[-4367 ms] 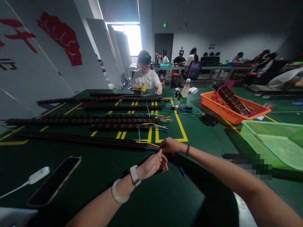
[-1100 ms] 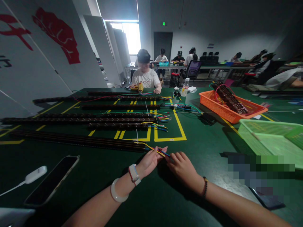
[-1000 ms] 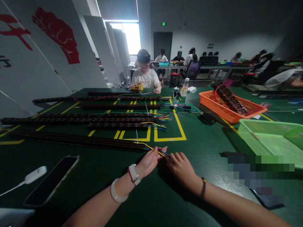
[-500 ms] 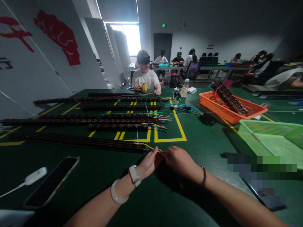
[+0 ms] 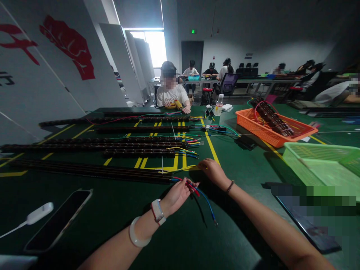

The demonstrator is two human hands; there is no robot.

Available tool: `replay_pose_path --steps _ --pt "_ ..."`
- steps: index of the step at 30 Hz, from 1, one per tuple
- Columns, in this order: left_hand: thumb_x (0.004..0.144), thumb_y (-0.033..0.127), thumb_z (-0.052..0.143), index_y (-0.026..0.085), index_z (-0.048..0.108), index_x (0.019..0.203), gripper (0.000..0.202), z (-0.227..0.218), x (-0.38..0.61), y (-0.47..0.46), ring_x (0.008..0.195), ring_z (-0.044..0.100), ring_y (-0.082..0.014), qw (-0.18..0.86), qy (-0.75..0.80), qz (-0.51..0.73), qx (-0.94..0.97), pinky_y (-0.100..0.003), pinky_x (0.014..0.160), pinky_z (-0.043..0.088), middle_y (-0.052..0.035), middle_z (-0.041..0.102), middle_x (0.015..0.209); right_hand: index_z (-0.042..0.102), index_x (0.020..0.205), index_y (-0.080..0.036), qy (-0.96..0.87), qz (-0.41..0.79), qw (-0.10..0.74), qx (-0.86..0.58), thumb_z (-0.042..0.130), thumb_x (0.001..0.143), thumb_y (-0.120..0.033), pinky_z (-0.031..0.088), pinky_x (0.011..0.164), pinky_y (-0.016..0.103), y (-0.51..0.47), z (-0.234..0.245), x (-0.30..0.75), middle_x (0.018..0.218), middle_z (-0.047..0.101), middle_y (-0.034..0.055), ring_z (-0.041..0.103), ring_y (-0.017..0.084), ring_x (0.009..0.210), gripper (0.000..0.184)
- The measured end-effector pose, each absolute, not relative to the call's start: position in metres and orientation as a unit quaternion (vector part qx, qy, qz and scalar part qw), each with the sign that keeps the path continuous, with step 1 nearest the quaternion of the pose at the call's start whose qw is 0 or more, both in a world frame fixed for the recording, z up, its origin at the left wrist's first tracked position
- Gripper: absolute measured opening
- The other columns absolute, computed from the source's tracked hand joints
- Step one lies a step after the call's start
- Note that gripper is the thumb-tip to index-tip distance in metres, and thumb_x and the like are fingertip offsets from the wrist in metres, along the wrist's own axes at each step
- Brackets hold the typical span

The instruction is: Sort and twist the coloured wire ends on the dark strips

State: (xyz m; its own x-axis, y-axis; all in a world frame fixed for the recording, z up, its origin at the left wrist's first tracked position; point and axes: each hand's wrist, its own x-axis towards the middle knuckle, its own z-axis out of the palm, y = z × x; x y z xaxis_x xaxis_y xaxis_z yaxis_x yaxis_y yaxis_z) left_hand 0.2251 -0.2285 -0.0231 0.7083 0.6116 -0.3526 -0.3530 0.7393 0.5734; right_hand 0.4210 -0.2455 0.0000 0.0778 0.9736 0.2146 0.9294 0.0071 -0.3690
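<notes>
From the end of a long dark sleeved wire bundle (image 5: 98,169) come red, blue and yellow wires. My left hand (image 5: 177,193) is closed around the red wire (image 5: 195,190) and the blue wire (image 5: 207,202), just past the bundle's end. The blue wire hangs out beyond my fingers and ends in a metal ring terminal. My right hand (image 5: 214,173) pinches the far end of the yellow wire (image 5: 182,168), which stretches back to the bundle near a white zip tie (image 5: 162,164). My right fingertips partly hide that end.
Several more dark wire bundles (image 5: 92,144) lie behind. An orange basket (image 5: 277,138) and a green basket (image 5: 323,176) stand on the right. One phone (image 5: 59,221) lies at left, another dark device (image 5: 306,225) at right. Opposite, a co-worker (image 5: 171,88) holds a yellow heat gun (image 5: 177,105).
My right hand has moved away and slightly right, drawing the yellow wire apart from the others. Red and blue wires now show beyond my left hand. The co-worker's yellow tool has shifted.
</notes>
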Motion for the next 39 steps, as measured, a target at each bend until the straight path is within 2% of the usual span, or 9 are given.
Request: replay_pose_path --steps 7,14,19,23,25,28,33,36,39 --pt "0.087 0.022 0.052 0.013 0.058 0.077 0.015 -0.02 0.225 -0.23 0.101 0.062 -0.022 0.892 0.262 0.269 0.251 -0.037 0.099 0.039 -0.0094 0.067 0.083 0.068 0.091 -0.017 -0.684 0.004 0.204 -0.701 0.052 0.09 -0.026 0.038 0.075 0.025 -0.233 -0.024 0.424 0.084 0.065 0.0052 0.055 0.016 0.083 0.018" --pt "0.087 0.022 0.051 0.012 0.058 0.08 0.014 -0.019 0.225 -0.228 0.103 0.06 -0.0222 0.892 0.275 0.264 0.244 -0.038 0.099 0.04 -0.0123 0.067 0.091 0.068 0.096 -0.021 -0.723 -0.019 0.18 -0.667 0.048 0.092 -0.034 0.034 0.077 0.027 -0.243 -0.028 0.429 0.086 0.065 0.0053 0.051 0.017 0.086 0.024" --pt "0.088 0.022 0.051 0.012 0.059 0.082 0.015 -0.021 0.225 -0.227 0.101 0.06 -0.0214 0.891 0.275 0.266 0.244 -0.037 0.097 0.041 -0.0135 0.066 0.094 0.064 0.102 -0.019 -0.731 0.007 0.246 -0.637 0.048 0.09 -0.042 0.035 0.079 0.029 -0.254 -0.028 0.428 0.093 0.064 0.0068 0.052 0.017 0.088 0.03" --pt "0.088 0.023 0.05 0.012 0.06 0.083 0.016 -0.024 0.225 -0.225 0.094 0.062 -0.0194 0.891 0.268 0.259 0.26 -0.035 0.092 0.043 -0.0116 0.066 0.091 0.063 0.091 -0.016 -0.754 0.0 0.309 -0.58 0.034 0.094 -0.046 0.036 0.076 0.03 -0.276 -0.021 0.427 0.084 0.061 0.0077 0.05 0.018 0.08 0.041" --pt "0.088 0.024 0.05 0.012 0.061 0.083 0.017 -0.025 0.225 -0.225 0.089 0.062 -0.0179 0.888 0.27 0.258 0.267 -0.032 0.089 0.044 -0.0099 0.066 0.086 0.062 0.083 -0.016 -0.801 -0.032 0.291 -0.522 0.032 0.093 -0.052 0.036 0.075 0.032 -0.288 -0.018 0.425 0.076 0.058 0.0068 0.048 0.018 0.075 0.048" --pt "0.088 0.026 0.051 0.012 0.061 0.083 0.018 -0.025 0.225 -0.226 0.083 0.062 -0.016 0.885 0.275 0.26 0.272 -0.029 0.083 0.045 -0.008 0.066 0.082 0.061 0.079 -0.018 -0.873 -0.089 0.214 -0.428 0.04 0.087 -0.059 0.034 0.076 0.033 -0.299 -0.015 0.42 0.072 0.057 0.0046 0.047 0.017 0.071 0.047" --pt "0.087 0.033 0.052 0.013 0.061 0.083 0.022 -0.023 0.224 -0.228 0.082 0.062 -0.0172 0.893 0.267 0.235 0.278 -0.03 0.078 0.045 -0.0091 0.066 0.086 0.06 0.08 -0.019 -0.895 -0.187 0.209 -0.346 0.049 0.088 -0.047 0.032 0.072 0.031 -0.299 -0.015 0.408 0.074 0.059 0.0023 0.047 0.014 0.069 0.031" --pt "0.088 0.031 0.051 0.012 0.061 0.084 0.021 -0.023 0.225 -0.229 0.086 0.062 -0.0176 0.897 0.25 0.237 0.275 -0.031 0.083 0.045 -0.0091 0.067 0.087 0.059 0.079 -0.019 -0.877 -0.21 0.228 -0.368 0.052 0.089 -0.035 0.031 0.069 0.029 -0.295 -0.017 0.406 0.07 0.058 0.0005 0.045 0.013 0.065 0.02" --pt "0.087 0.027 0.052 0.011 0.062 0.088 0.018 -0.022 0.227 -0.228 0.092 0.061 -0.0185 0.899 0.231 0.246 0.28 -0.033 0.09 0.042 -0.0099 0.067 0.091 0.059 0.078 -0.018 -0.85 -0.219 0.235 -0.418 0.052 0.089 -0.03 0.029 0.066 0.029 -0.294 -0.019 0.406 0.064 0.055 -0.0001 0.041 0.013 0.061 0.018"
